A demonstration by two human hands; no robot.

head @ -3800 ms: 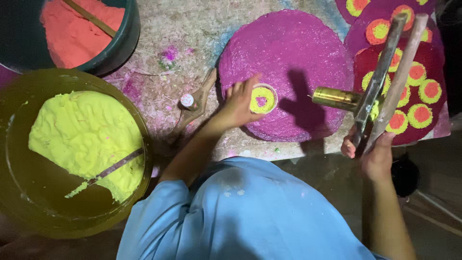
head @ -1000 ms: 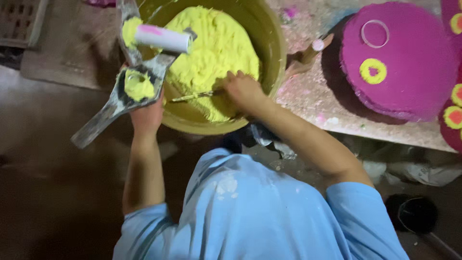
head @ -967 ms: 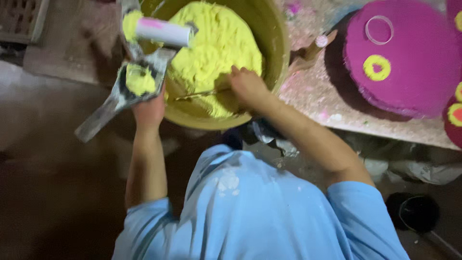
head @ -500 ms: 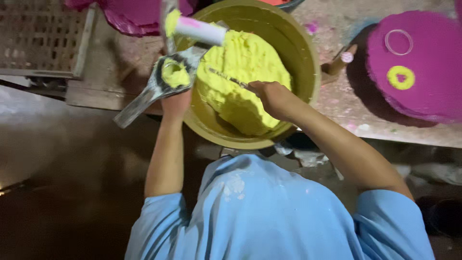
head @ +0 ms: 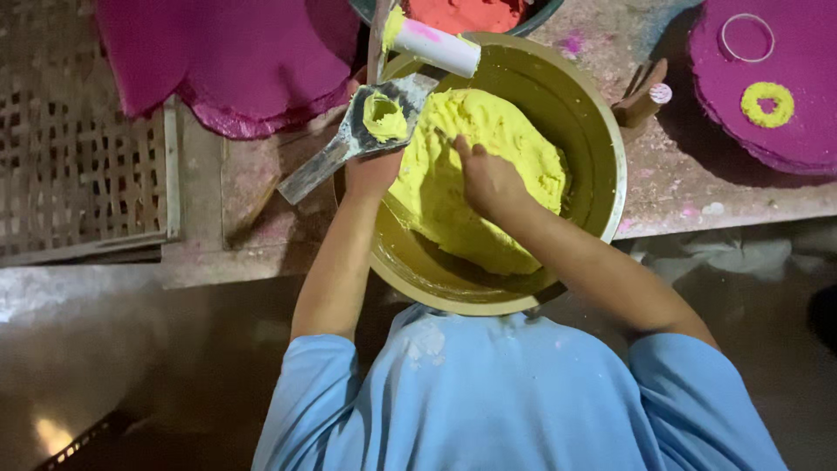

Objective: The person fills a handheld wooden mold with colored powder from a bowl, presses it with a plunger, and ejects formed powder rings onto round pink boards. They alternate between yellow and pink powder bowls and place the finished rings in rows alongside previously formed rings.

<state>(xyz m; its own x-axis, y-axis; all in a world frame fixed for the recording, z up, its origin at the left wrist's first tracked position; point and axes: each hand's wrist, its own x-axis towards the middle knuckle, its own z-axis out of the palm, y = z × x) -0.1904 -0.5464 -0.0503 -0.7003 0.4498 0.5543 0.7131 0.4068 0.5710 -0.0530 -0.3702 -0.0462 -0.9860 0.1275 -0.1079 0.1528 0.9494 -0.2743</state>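
Observation:
A big yellow-green bowl (head: 612, 166) holds a mound of yellow paste (head: 519, 131). My left hand (head: 373, 173) is at the bowl's left rim, closed around a flat metal tool (head: 349, 139). That tool carries a lump of yellow paste and a white cylinder (head: 433, 49) smeared yellow and pink. My right hand (head: 488, 179) is pressed into the paste mound, fingers curled around a thin stick whose tip barely shows. My blue-sleeved arms reach in from below.
A magenta disc (head: 798, 131) lies at the right with a yellow ring (head: 767, 103) and a metal ring (head: 746, 37) on it. A wooden stamp (head: 643, 101) leans beside the bowl. Magenta sheet (head: 227, 61), orange-paste bowl (head: 462, 12), woven tray (head: 78, 174) left.
My view swung from the magenta disc to the yellow bowl. My left hand brought the metal tool to the bowl's rim, and my right hand worked further up the paste mound.

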